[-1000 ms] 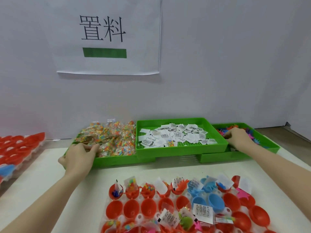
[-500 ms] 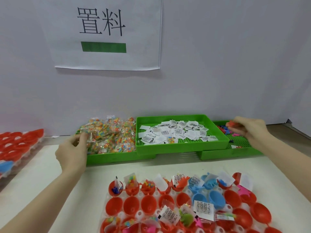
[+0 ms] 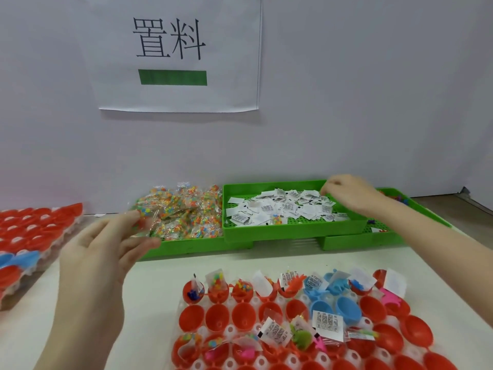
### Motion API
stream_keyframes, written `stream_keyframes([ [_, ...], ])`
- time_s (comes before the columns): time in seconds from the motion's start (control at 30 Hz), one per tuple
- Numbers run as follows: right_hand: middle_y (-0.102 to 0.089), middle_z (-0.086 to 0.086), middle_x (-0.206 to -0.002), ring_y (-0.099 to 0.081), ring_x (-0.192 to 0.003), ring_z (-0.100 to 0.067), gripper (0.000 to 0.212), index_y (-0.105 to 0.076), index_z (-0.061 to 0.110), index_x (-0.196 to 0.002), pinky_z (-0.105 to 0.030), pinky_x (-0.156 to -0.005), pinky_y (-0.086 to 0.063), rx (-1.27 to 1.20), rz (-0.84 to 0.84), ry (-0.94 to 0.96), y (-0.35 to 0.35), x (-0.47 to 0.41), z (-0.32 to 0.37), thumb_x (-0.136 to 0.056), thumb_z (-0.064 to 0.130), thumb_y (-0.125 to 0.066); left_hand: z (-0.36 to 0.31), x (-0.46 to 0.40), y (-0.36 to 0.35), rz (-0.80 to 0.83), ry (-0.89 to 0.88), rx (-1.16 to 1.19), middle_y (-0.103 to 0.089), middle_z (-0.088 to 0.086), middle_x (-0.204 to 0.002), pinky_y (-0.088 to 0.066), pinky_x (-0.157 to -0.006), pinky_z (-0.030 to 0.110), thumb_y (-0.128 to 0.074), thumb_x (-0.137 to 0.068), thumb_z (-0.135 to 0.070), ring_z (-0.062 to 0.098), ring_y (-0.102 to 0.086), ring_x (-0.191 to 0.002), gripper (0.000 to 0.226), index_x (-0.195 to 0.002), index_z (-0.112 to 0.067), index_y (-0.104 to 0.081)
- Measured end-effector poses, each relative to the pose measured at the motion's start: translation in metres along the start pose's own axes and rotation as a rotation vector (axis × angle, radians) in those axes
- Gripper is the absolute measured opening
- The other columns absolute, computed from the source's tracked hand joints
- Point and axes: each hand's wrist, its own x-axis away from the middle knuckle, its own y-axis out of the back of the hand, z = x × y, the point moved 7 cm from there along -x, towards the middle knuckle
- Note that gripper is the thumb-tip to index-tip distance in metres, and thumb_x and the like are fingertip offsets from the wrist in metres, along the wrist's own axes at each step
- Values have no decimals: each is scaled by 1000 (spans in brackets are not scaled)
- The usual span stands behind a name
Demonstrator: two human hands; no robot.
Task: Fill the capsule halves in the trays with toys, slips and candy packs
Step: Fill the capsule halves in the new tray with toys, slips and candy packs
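Observation:
A clear tray (image 3: 230,329) near me holds red capsule halves (image 3: 217,317) and a few blue ones (image 3: 346,311); its far row and parts of a nearer row carry toys, slips and candy packs. Behind it stand three green trays: candy packs (image 3: 186,214) on the left, paper slips (image 3: 285,206) in the middle, toys (image 3: 397,200) on the right. My left hand (image 3: 106,247) is raised in front of the candy tray, pinching a clear candy pack (image 3: 144,224). My right hand (image 3: 346,193) hovers over the slip tray's far right corner, fingers curled down; what they hold is hidden.
A stack of trays with red capsule halves (image 3: 34,228) sits at the table's left edge. A white paper sign (image 3: 176,54) hangs on the wall behind. The green toy tray's front wall (image 3: 360,240) lies partly under the slip tray.
My left hand has lifted off the candy pile toward me with a pack. My right hand has left the toy tray and moved left over the slips.

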Motion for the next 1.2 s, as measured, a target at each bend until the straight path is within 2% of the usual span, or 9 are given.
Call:
stream_keyframes([
  [0.1,-56,1,-126,-52,-113,-21,51,-60,19,-117,-34,-86,-42,311,137,22,-27,-3,8,-82,56,-56,-17,8,-4,46,-33,21,-67,-12,-59,-48,-54,8,-40,-92,-4,1,-63,-53,35,-70,-20,-63],
  [0.2,-55,-1,-130,-52,-115,-21,50,-64,17,-113,-35,-91,-44,225,143,3,-35,-7,10,-75,50,-68,-27,11,-5,46,-55,39,-67,-8,-56,-48,-51,8,-46,-86,-6,4,-61,-48,33,-64,-18,-66],
  [0.37,-61,7,-82,-56,-72,-11,15,-71,20,-81,-24,-61,-40,85,6,44,-31,-6,14,-75,34,-72,-23,16,-17,41,23,67,-66,-4,-54,-50,-49,11,-57,-79,-7,5,-61,-45,13,-69,-12,-64],
  [0.57,-45,14,-54,-42,-44,-8,14,-71,21,-81,-22,-49,-28,-80,-283,70,-7,7,10,-82,34,-66,-18,26,-38,160,90,17,-69,1,-59,-50,-49,13,-63,-75,-12,9,-60,-45,5,-75,-8,-67],
  [0.7,-57,10,-61,-49,-62,-8,18,-70,7,-88,-24,-61,-35,-597,-352,-29,13,39,13,-82,24,-66,-15,38,-58,282,135,-36,-71,6,-66,-50,-49,14,-66,-76,-14,11,-62,-47,6,-75,-11,-71],
  [0.87,-30,10,-41,-22,-37,-4,20,-67,15,-65,-12,-35,-24,-1063,51,36,16,121,56,-59,34,-69,-7,67,-90,468,276,-71,-71,6,-63,-48,-45,16,-72,-70,-17,14,-62,-45,11,-62,-9,-71],
  [1.0,-37,10,-40,-24,-37,-4,18,-71,18,-60,-10,-36,-25,-1106,157,152,19,179,79,-56,36,-70,-6,96,-114,650,393,21,-71,9,-66,-49,-47,15,-72,-57,-24,13,-65,-49,26,-75,-6,-69],
  [1.1,-49,2,-40,-36,-35,0,17,-73,20,-60,-5,-40,-31,-1029,24,234,29,194,80,-58,36,-68,-10,110,-124,760,404,65,-72,10,-70,-51,-52,14,-72,-58,-25,14,-68,-57,29,-79,-5,-71],
  [1.2,-40,-20,-46,-34,-43,-10,20,-73,23,-65,-10,-46,-31,-868,-162,277,38,199,75,-55,40,-68,-16,115,-127,800,386,97,-73,8,-72,-51,-55,14,-70,-58,-29,16,-70,-63,31,-81,-7,-73],
])
